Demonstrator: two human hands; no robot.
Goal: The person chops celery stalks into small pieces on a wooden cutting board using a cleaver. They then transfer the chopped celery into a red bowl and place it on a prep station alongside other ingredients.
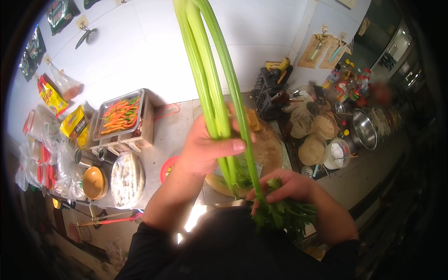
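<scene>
A bunch of long celery stalks (pixel 210 77) rises upright in front of me, its upper end cut off by the picture's top edge. My left hand (pixel 213 143) is wrapped around the stalks in their lower part, thumb across the front. Lower right, my right hand (pixel 283 190) grips the leafy end of one stalk, and dark celery leaves (pixel 285 217) hang below the fingers. Behind the celery lies a round wooden cutting board (pixel 271 150). A cleaver blade (pixel 257 170) and some greens on it are partly covered by the stalks.
On the left stand a metal tray of orange and green chillies (pixel 120 115), wooden bowls (pixel 94 182) and a plastic-wrapped stack (pixel 127 180). A red basket (pixel 168 169) sits near my left forearm. Seasoning tubs (pixel 312 149), a steel bowl (pixel 364 128) and a black rack (pixel 271 92) crowd the right.
</scene>
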